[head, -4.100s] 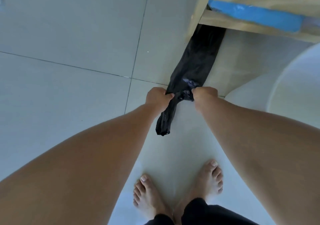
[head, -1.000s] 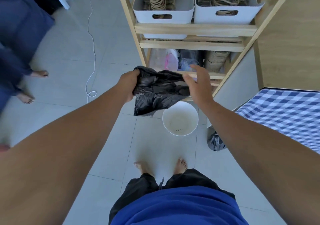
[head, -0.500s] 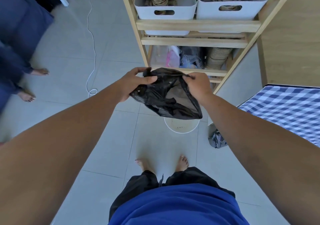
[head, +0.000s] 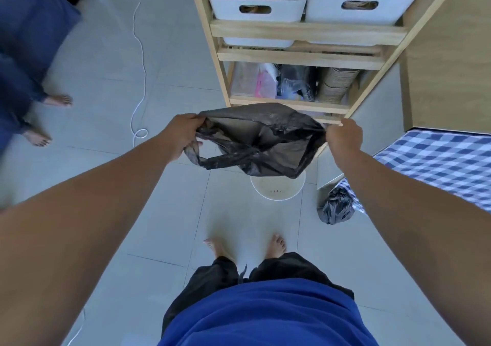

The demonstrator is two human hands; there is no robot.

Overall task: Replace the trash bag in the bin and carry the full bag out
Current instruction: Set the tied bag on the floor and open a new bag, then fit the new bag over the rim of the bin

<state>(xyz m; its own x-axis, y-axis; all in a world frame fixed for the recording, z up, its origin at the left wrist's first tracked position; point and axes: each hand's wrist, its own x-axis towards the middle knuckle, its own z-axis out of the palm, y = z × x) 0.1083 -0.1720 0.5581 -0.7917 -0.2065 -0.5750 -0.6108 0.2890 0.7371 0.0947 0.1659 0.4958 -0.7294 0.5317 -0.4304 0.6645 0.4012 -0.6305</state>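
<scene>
A thin black trash bag (head: 261,143) hangs in the air, stretched open between my hands. My left hand (head: 183,135) grips its left rim and one handle loop dangles below. My right hand (head: 344,137) grips the right rim. Under the bag stands a white round bin (head: 276,190) on the floor, its upper part hidden by the bag; no liner shows in the visible part. A tied, full black bag (head: 336,208) lies on the tiles to the right of the bin.
A wooden shelf unit (head: 300,30) with white storage boxes stands right behind the bin. A blue checked cloth (head: 435,159) covers a surface at right. Another person's bare feet (head: 57,101) and blue clothing are at left, beside a white cable (head: 139,79). My own feet stand on grey tiles.
Four seconds ago I pulled a folded bag from under the shelf. Over the last second my hands moved apart and spread the crumpled bag's mouth wide above the bin.
</scene>
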